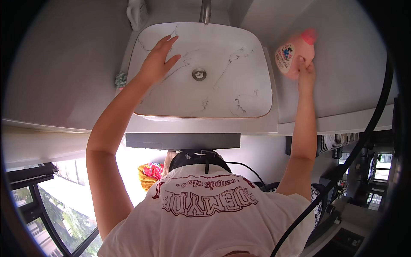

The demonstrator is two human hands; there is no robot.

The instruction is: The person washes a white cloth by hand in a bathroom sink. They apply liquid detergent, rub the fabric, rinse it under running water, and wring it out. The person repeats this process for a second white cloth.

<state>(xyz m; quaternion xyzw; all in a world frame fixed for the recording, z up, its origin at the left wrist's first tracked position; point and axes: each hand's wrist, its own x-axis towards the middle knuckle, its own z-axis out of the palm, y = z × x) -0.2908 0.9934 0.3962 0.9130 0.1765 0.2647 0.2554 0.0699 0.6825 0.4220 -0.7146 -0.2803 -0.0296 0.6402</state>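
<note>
My right hand (306, 73) grips a pink detergent bottle (294, 55) with a darker pink cap, to the right of the sink. The bottle leans, its cap toward the upper right and slightly blurred. Over the left part of a white, marble-veined sink basin (239, 103), my left hand (159, 60) hovers with fingers apart and nothing in it. A round metal drain (199, 74) shows in the basin's middle.
A metal faucet (206, 12) stands behind the basin. At the back left is a white bottle (137, 15); a small greenish item (120, 80) sits by the basin's left side. A black cable (342, 167) runs down the right. Walls flank both sides.
</note>
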